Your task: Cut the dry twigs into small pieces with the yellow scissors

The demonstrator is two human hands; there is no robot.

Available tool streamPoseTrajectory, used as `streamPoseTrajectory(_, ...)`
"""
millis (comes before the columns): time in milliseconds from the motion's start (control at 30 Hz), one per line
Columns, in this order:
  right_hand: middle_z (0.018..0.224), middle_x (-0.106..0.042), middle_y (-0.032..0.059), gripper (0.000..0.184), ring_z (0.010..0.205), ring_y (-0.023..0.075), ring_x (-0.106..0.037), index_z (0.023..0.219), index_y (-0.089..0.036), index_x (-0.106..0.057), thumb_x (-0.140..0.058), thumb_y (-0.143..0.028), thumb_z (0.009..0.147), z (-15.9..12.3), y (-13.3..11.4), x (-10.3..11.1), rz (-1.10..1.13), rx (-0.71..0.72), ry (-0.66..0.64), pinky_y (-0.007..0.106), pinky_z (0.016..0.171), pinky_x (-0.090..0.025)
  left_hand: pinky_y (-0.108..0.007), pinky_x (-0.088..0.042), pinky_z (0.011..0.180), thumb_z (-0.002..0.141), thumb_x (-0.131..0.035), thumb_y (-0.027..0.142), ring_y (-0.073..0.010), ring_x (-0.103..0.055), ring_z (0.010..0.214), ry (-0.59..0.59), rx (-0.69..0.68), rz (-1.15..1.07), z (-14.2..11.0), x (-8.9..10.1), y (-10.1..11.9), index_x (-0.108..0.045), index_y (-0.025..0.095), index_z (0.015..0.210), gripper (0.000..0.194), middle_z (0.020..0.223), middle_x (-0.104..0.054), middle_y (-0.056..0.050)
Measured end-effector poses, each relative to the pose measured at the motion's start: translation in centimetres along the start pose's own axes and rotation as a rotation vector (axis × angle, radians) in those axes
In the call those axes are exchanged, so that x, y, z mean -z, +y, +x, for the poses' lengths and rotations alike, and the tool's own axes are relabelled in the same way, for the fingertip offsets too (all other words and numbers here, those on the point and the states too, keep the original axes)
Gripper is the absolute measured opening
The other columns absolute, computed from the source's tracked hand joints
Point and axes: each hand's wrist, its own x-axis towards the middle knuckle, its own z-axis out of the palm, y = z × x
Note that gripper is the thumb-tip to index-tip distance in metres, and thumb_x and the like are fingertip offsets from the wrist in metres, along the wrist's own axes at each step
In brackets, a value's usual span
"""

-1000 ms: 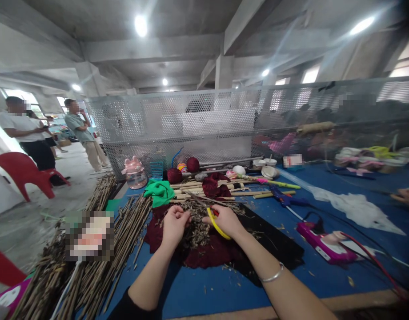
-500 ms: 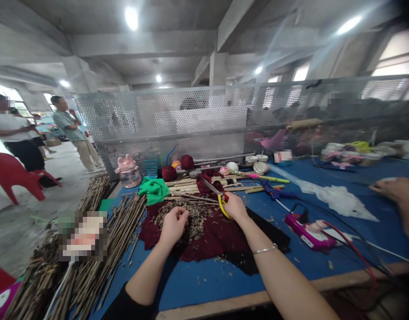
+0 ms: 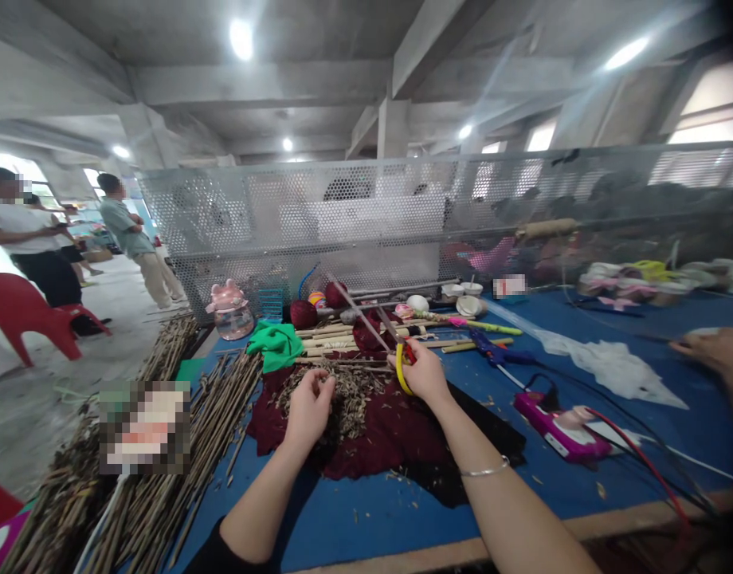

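My right hand [image 3: 427,373] grips a pair of scissors [image 3: 400,368] with yellow and red handles. The blades point up and away to the left and look parted. My left hand [image 3: 310,405] hovers at the near left side of a heap of dry brown plant scraps [image 3: 347,399]. Its thumb and fingers are pinched together, and anything between them is too small to make out. Under the heap spreads a dark red cloth [image 3: 384,442], with a black cloth [image 3: 438,486] showing at its right. A thin stick [image 3: 366,363] ends close to my right fingers; whether they touch it is unclear.
Bundled dry stalks [image 3: 193,446] lie left. Wrapped sticks [image 3: 336,341], a green cloth [image 3: 275,344], a pink-lidded jar [image 3: 232,311] and yarn balls [image 3: 303,313] line the back. A glue gun [image 3: 491,348] and purple power strip [image 3: 561,426] trail cables rightward. Another person's hand [image 3: 710,349] is far right.
The scissor blades have swung upward and now stand apart. My left hand stays pinched by the scraps, shifted only slightly. The view has tilted a little.
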Motion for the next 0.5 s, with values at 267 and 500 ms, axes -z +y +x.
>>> streamPoseTrajectory(267, 0.066, -0.060, -0.0016, 0.041, 0.048, 0.0108, -0.053, 0.081, -0.019, -0.047, -0.071, -0.037, 0.053, -0.5, -1.2, -0.9, 0.852, -0.288, -0.049, 0.019, 0.039, -0.036, -0.019, -0.035, 0.040, 0.072, -0.055, 0.039, -0.0086, -0.047, 0.040, -0.097, -0.071, -0.004, -1.1, -0.7, 0.6, -0.056, 0.018, 0.094, 0.031, 0.060, -0.057, 0.001)
streamPoseTrajectory(500, 0.068, -0.062, 0.0005, 0.033, 0.053, 0.0104, -0.055, 0.078, -0.017, -0.054, -0.072, -0.028, 0.053, -2.1, -3.5, -2.7, 1.160, -0.414, -0.218, 0.018, 0.040, -0.041, -0.021, -0.039, 0.034, 0.065, -0.064, 0.038, -0.0103, -0.057, 0.047, -0.208, 0.140, -0.278, -1.8, -1.5, 1.6, -0.040, 0.027, 0.125, 0.066, 0.116, -0.055, -0.010)
